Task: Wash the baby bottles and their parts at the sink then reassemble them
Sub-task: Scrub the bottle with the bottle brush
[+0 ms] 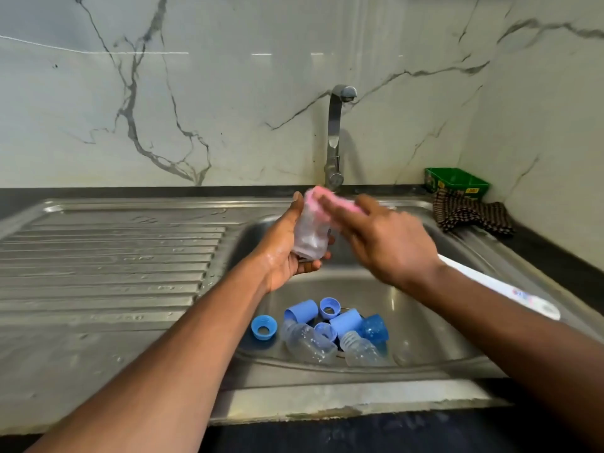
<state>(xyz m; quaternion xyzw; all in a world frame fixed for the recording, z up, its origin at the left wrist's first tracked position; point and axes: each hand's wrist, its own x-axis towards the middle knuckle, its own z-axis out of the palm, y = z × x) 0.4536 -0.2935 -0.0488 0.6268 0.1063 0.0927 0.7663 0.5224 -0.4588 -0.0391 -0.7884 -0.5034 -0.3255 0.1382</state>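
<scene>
My left hand (283,253) grips a clear baby bottle (310,237) above the sink basin (425,322), below the tap (336,132). My right hand (382,240), blurred with motion, holds a pink sponge (322,197) against the bottle's upper end. On the basin floor lie two clear bottles (310,343) (362,351), blue caps (302,310) (346,320) (374,328) and blue collar rings (264,326) (329,307). No water stream is visible from the tap.
A ribbed steel drainboard (108,256) lies to the left. A white bottle brush handle (503,289) rests across the basin's right rim. A green box (456,183) and a checked cloth (470,214) sit on the dark counter at the back right.
</scene>
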